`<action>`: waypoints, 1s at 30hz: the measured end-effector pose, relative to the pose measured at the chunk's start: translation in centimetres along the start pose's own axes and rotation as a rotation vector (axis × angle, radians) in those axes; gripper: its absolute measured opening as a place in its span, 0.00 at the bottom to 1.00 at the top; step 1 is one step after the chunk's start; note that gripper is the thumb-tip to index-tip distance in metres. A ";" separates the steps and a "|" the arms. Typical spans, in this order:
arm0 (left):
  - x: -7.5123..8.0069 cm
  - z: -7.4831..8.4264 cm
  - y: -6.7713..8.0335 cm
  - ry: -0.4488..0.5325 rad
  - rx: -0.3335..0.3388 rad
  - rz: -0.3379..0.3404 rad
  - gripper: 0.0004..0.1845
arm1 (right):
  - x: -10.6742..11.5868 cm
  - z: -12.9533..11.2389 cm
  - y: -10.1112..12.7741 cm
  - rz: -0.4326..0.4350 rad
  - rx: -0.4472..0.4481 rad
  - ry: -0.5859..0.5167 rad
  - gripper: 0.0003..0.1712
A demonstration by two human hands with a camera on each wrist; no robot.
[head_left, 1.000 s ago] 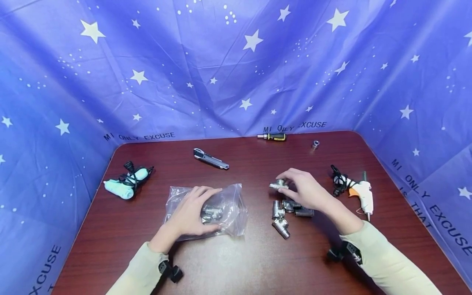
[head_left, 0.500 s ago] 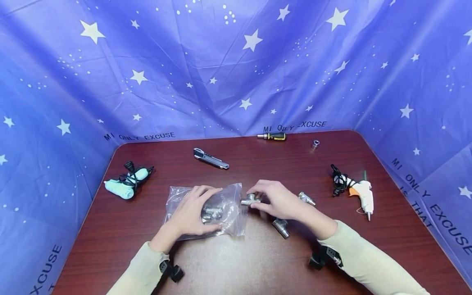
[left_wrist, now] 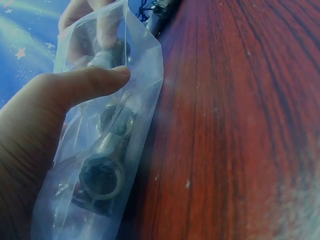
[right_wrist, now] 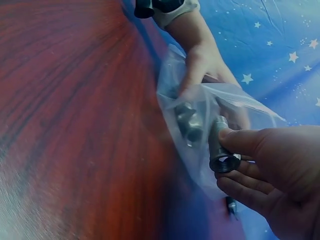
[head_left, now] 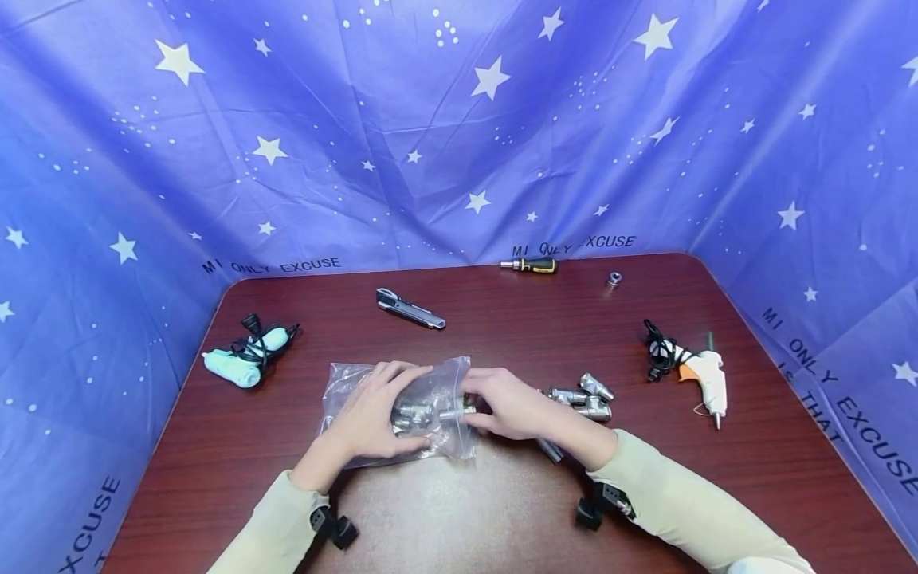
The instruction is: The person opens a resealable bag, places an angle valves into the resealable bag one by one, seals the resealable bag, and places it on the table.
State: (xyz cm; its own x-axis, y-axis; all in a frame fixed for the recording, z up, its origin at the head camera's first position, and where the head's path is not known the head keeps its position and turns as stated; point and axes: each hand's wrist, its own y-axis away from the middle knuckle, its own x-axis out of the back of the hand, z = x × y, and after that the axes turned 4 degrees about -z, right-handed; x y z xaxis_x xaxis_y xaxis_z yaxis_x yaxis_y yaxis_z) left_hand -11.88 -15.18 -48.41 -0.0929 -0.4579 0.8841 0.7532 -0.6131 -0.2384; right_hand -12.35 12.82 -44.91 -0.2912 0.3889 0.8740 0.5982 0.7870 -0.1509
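My left hand [head_left: 373,410] holds a clear plastic bag [head_left: 446,442] on the table, thumb on the near side and fingers on the far side. Metal pipe fittings [left_wrist: 100,177] show through the plastic. At the bag's right-hand mouth, my right hand [head_left: 505,402] pinches a silver threaded tee fitting [right_wrist: 222,145] between thumb and fingers. Its front end is inside the opening. Several more metal fittings [head_left: 595,408] lie on the table to the right, partly hidden behind my right forearm.
A utility knife [head_left: 410,309] lies behind the bag. Farther back are a screwdriver [head_left: 534,265] and a small metal socket [head_left: 613,280]. A white glue gun [head_left: 710,379] lies at the right, a pale blue corded tool [head_left: 233,368] at the left of the wooden table [head_left: 459,518].
My right hand has carried the tee fitting left from beside the loose fittings to the bag's mouth and partly in. My left hand stays in place on the bag.
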 end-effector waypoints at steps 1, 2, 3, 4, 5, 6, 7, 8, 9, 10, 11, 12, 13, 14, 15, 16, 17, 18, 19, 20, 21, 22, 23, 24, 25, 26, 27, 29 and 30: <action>0.0 0.0 0.0 0.000 0.002 -0.003 0.57 | -0.2 0.0 -0.1 -0.002 0.006 0.000 0.14; 0.0 0.0 0.0 0.003 0.005 -0.007 0.57 | -0.5 0.1 -0.1 -0.006 0.010 -0.001 0.14; 0.0 0.0 0.0 0.003 0.007 -0.009 0.57 | -0.8 0.1 -0.2 -0.011 0.014 0.003 0.15; 0.1 0.0 0.0 0.004 0.008 -0.010 0.57 | -1.0 0.1 -0.3 -0.018 0.014 0.000 0.16; 0.1 -0.1 0.0 0.005 0.009 -0.010 0.57 | -1.2 0.1 -0.3 -0.024 0.017 0.003 0.17; 0.1 -0.1 0.0 0.006 0.011 -0.013 0.57 | -1.4 0.1 -0.4 -0.030 0.018 -0.001 0.18; 0.1 -0.1 0.0 0.002 0.010 -0.012 0.57 | -1.6 0.1 -0.5 -0.035 0.018 0.000 0.18; 0.1 -0.1 0.0 0.002 0.010 -0.011 0.57 | -1.8 0.1 -0.6 -0.039 0.017 -0.002 0.18; 0.1 0.0 0.0 0.002 0.010 -0.012 0.57 | -2.0 0.0 -0.8 -0.043 0.018 0.000 0.18; 0.1 0.0 0.0 0.001 0.010 -0.011 0.57 | -2.0 0.0 -0.9 -0.049 0.016 0.005 0.18; 0.1 0.0 0.0 0.001 0.009 -0.009 0.57 | -2.1 -0.1 -1.0 -0.053 0.014 0.011 0.18; 0.1 0.0 0.0 0.000 0.009 -0.009 0.57 | -2.2 -0.2 -1.1 -0.056 0.014 0.017 0.18; 0.1 0.0 0.0 0.001 0.009 -0.008 0.57 | -2.3 -0.3 -1.2 -0.061 0.012 0.024 0.18; 0.1 0.0 0.0 0.003 0.007 -0.006 0.57 | -2.4 -0.3 -1.2 -0.066 0.012 0.028 0.17; 0.0 0.0 0.0 0.005 0.007 -0.006 0.57 | -2.4 -0.4 -1.3 -0.070 0.012 0.029 0.17; 0.0 -0.1 0.0 0.004 0.006 -0.005 0.58 | -2.5 -0.5 -1.4 -0.073 0.011 0.031 0.17; 0.0 -0.1 0.1 0.004 0.006 -0.005 0.58 | -2.5 -0.6 -1.5 -0.071 0.014 0.030 0.16; -0.1 -0.1 0.1 0.001 0.005 -0.005 0.58 | -2.6 -0.6 -1.6 -0.066 0.018 0.031 0.16; -0.1 -0.1 0.1 -0.001 0.005 -0.005 0.58 | -2.6 -0.7 -1.6 -0.061 0.021 0.031 0.16; -0.1 -0.1 0.2 -0.001 0.005 -0.006 0.57 | -2.7 -0.7 -1.7 -0.050 0.025 0.037 0.15; -0.1 -0.1 0.2 0.001 0.008 -0.007 0.57 | -2.7 -0.7 -1.8 -0.038 0.028 0.042 0.15; -0.1 -0.1 0.2 0.001 0.008 -0.006 0.57 | -2.8 -0.7 -1.9 -0.024 0.030 0.050 0.15; -0.1 -0.1 0.2 0.003 0.009 -0.006 0.57 | -2.8 -0.7 -1.9 -0.010 0.033 0.059 0.15; -0.1 -0.1 0.2 0.001 0.007 -0.003 0.57 | -2.9 -0.7 -2.0 0.003 0.035 0.064 0.15; -0.1 -0.1 0.2 0.005 0.007 -0.003 0.57 | -2.9 -0.6 -2.0 0.014 0.037 0.068 0.15; 0.0 -0.1 0.2 0.006 0.008 -0.003 0.57 | -2.9 -0.6 -2.0 0.022 0.038 0.065 0.14; 0.0 -0.1 0.2 0.004 0.007 -0.003 0.57 | -2.8 -0.6 -2.0 0.030 0.040 0.053 0.14; 0.1 -0.1 0.1 0.003 0.006 -0.003 0.57 | -2.7 -0.6 -1.9 0.035 0.037 0.025 0.13; 0.1 -0.1 0.1 0.001 0.006 -0.003 0.57 | -2.6 -0.6 -1.9 0.034 0.034 0.009 0.13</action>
State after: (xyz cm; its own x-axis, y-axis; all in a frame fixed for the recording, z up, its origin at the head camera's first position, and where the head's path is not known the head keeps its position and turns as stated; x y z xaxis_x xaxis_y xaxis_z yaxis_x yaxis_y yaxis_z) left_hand -11.87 -15.38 -48.36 -0.0960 -0.4571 0.8842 0.7565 -0.6108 -0.2336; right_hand -12.28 10.08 -46.61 -0.2644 0.4116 0.8722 0.5820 0.7892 -0.1960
